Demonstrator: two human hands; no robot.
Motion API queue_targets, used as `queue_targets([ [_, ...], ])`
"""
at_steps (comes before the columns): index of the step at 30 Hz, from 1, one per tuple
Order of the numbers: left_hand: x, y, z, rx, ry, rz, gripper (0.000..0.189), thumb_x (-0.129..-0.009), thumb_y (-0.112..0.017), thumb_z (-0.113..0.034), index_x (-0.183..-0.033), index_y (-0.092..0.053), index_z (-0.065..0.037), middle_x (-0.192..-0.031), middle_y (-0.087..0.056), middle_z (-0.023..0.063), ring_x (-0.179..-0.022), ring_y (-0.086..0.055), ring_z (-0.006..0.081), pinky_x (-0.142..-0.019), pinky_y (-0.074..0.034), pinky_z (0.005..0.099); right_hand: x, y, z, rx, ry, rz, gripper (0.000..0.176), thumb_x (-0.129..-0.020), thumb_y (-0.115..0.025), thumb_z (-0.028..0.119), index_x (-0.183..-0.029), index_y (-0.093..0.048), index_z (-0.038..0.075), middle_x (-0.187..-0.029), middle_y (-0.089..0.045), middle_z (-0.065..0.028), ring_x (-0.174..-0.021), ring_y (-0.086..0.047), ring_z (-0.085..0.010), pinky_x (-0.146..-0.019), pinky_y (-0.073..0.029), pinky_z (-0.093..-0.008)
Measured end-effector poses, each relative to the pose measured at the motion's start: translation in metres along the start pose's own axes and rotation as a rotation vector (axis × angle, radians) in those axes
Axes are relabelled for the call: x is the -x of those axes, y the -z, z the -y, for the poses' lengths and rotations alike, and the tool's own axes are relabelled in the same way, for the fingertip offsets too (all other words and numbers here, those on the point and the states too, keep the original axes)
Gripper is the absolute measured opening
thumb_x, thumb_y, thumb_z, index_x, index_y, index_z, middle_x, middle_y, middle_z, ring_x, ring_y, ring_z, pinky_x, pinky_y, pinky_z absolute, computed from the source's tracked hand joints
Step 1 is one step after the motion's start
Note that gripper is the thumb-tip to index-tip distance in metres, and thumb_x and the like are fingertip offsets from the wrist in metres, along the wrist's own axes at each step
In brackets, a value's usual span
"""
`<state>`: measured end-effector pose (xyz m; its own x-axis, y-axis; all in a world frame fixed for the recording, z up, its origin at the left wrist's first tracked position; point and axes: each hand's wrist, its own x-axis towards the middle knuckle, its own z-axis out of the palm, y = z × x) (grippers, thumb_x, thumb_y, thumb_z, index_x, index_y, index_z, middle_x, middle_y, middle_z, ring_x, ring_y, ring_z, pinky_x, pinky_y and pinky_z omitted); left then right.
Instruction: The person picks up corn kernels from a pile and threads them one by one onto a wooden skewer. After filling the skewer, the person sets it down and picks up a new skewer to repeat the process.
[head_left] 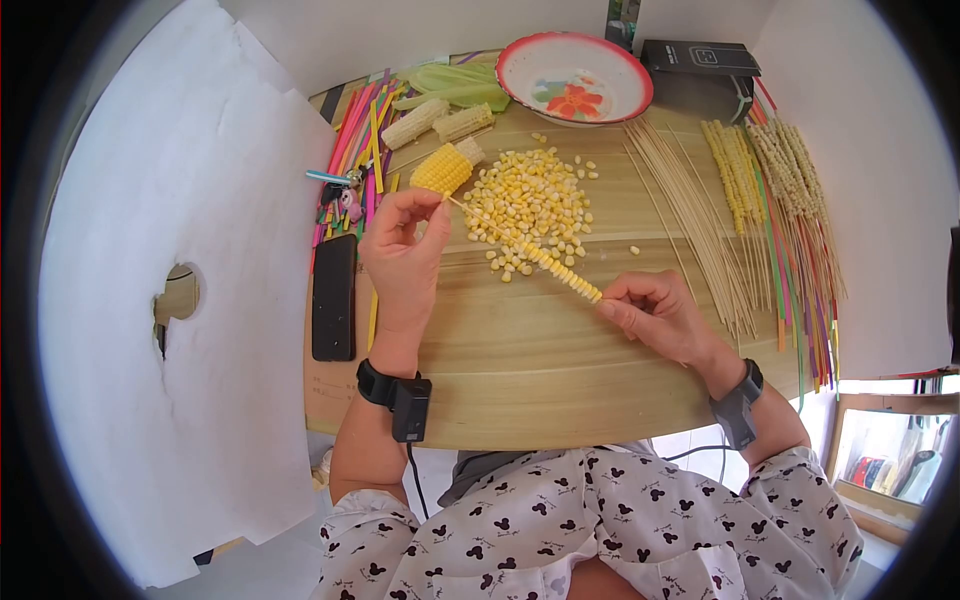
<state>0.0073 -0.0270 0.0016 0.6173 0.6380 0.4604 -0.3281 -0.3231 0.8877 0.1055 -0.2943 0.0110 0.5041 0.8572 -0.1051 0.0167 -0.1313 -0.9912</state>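
Note:
A thin skewer (478, 217) slants across the middle of the view between my two hands. Corn kernels (562, 271) are threaded in a row along its lower right part. My left hand (405, 240) pinches the upper left end between thumb and fingers; a small yellow bit shows at the fingertips, perhaps a kernel. At the lower right end, my right hand (655, 312) is closed on the skewer beside the last kernels. Beneath the skewer and beyond it lies a pile of loose kernels (530, 190). Just past my left fingertips rests a partly stripped corn cob (443, 170).
Bare cobs (415, 124) and green husks (455, 84) lie at the back. An enamel basin (520, 75) stands behind the kernels. Bare skewers (680, 210) and finished corn-like bundles (790, 165) are at right. A phone (334, 298) and colourful strips (362, 130) lie left.

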Motion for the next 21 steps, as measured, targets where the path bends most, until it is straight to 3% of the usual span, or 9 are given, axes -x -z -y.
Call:
queue_targets([
  [17, 0.004, -0.005, -0.003, -0.024, 0.051, 0.025, 0.015, -0.082, -0.063, 0.009, -0.096, -0.062, 0.001, -0.087, -0.062, -0.0001, -0.076, -0.056, 0.0037, -0.068, -0.044, 0.016, 0.0, 0.002, 0.001, 0.004, -0.046, 0.001, 0.015, -0.092, -0.061, 0.016, -0.085, -0.064, 0.003, -0.061, -0.046, 0.0081, -0.054, -0.037, 0.0009, -0.046, -0.028, -0.0187],
  [21, 0.011, -0.011, -0.003, -0.053, 0.051, 0.094, 0.016, -0.083, -0.063, 0.008, -0.097, -0.062, 0.001, -0.089, -0.062, 0.0013, -0.081, -0.058, 0.0062, -0.074, -0.046, 0.019, -0.002, 0.002, -0.001, -0.011, -0.064, -0.004, 0.016, -0.093, -0.06, 0.017, -0.085, -0.063, 0.003, -0.061, -0.046, 0.0087, -0.054, -0.036, 0.0014, -0.046, -0.027, -0.0186],
])
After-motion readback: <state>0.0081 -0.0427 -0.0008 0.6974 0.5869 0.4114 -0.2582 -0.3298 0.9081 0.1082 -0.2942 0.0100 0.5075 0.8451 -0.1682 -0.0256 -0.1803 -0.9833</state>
